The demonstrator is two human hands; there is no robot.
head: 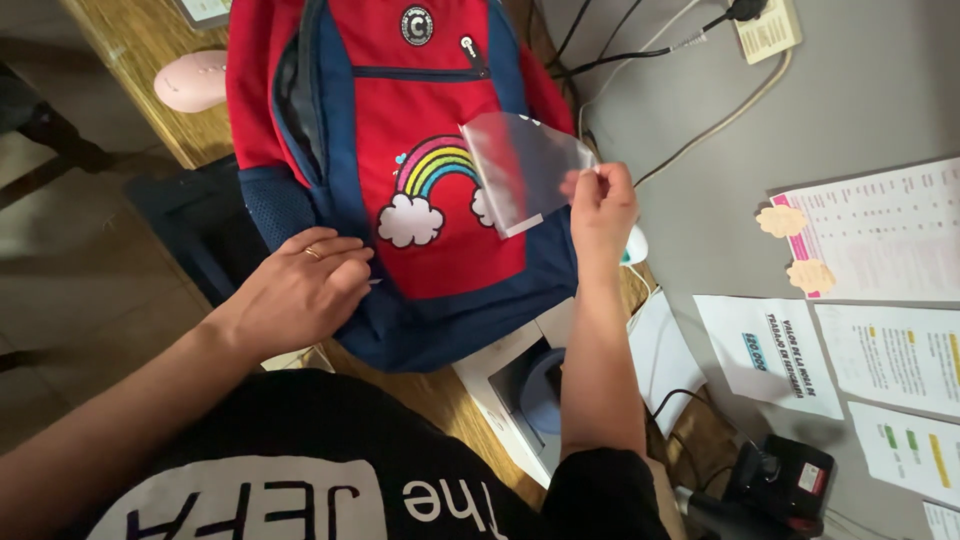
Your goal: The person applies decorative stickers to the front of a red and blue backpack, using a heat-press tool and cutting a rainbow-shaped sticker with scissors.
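A red and blue backpack [420, 90] with a rainbow-and-cloud patch lies on a wooden table [140, 50], its bottom towards me. My left hand [300, 290] rests on the backpack's lower left edge, fingers curled and pinching at the blue trim near a zipper. My right hand [602, 205] is raised over the bag's right side and pinches the corner of a clear plastic sheet [520, 165], which hangs over the rainbow patch.
A pink computer mouse [190, 80] lies at the table's left. A white box with a blue round part [530, 390] sits under my right forearm. Cables [680, 45], printed papers [880, 240] on the grey wall and a black device [785, 480] are at right.
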